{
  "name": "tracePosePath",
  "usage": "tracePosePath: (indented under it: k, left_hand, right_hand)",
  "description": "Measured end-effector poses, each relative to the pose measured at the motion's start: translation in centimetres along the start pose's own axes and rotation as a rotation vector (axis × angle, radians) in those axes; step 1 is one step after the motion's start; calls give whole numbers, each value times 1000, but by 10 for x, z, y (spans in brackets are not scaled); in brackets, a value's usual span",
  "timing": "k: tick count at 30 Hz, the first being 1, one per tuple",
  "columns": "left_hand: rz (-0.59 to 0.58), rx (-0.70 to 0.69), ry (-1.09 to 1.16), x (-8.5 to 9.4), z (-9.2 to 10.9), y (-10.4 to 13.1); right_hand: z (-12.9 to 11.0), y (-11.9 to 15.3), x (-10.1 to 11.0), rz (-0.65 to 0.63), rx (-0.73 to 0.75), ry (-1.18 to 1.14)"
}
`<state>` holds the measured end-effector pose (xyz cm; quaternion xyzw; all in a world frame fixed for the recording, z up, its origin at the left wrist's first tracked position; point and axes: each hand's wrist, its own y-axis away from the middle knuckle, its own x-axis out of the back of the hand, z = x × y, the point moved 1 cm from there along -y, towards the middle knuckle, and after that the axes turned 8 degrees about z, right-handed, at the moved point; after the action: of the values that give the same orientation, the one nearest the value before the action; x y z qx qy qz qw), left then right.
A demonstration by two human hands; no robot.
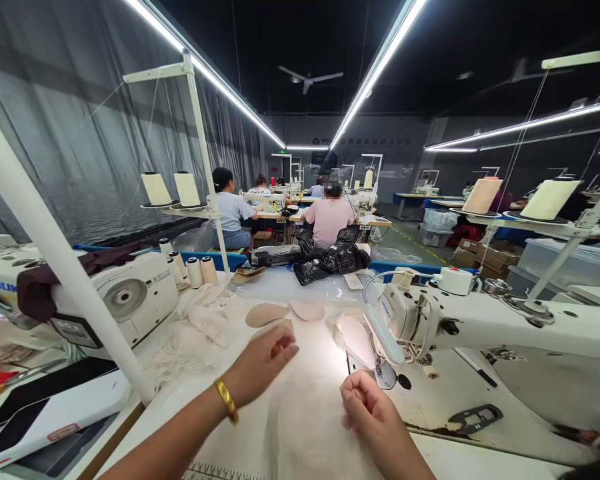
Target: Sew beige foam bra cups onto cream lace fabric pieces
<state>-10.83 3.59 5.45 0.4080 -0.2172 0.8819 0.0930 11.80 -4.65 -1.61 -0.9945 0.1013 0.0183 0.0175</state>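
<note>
My left hand (267,360), with a gold bracelet (227,402) at its wrist, is raised above the table, its fingers curled together. Just beyond it lie two beige cup-shaped pads (266,315). My right hand (373,408) is closed in a pinch close to the sewing machine's needle area; its fingertips are slightly blurred. I cannot make out what either hand holds, if anything. Pale, sheer fabric (305,427) spreads below and between my hands. Another pale pad (356,339) stands by the presser foot, under the lit machine head (405,310).
Thread snips (476,419) lie on the machine bed to the right. Cream lace fabric (200,320) is heaped at the left, near thread cones (195,272). Black plastic bags (330,257) sit at the table's far edge. Several people work at machines ahead. A white stand pole (70,260) crosses the left side.
</note>
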Motion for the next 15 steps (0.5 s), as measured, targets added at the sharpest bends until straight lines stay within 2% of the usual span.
tracePosePath:
  k: [2,4,8,12,15]
  left_hand:
    - [88,-25,-170,15,-26,-31]
    - [86,-36,-280,22,-51,-56]
    - [-2,-73,-415,12,-84,-79]
    - [-23,-105,-457,4,-95,-82]
    - [6,-101,-431,11,-89,-87]
  right_hand:
    - [2,-1,0,0,39,36]
    - [4,-1,0,20,83,77]
    - [4,-3,1,22,102,126]
    - [-2,-4,3,-22,73,92]
    - [-7,-5,4,-26,25,34]
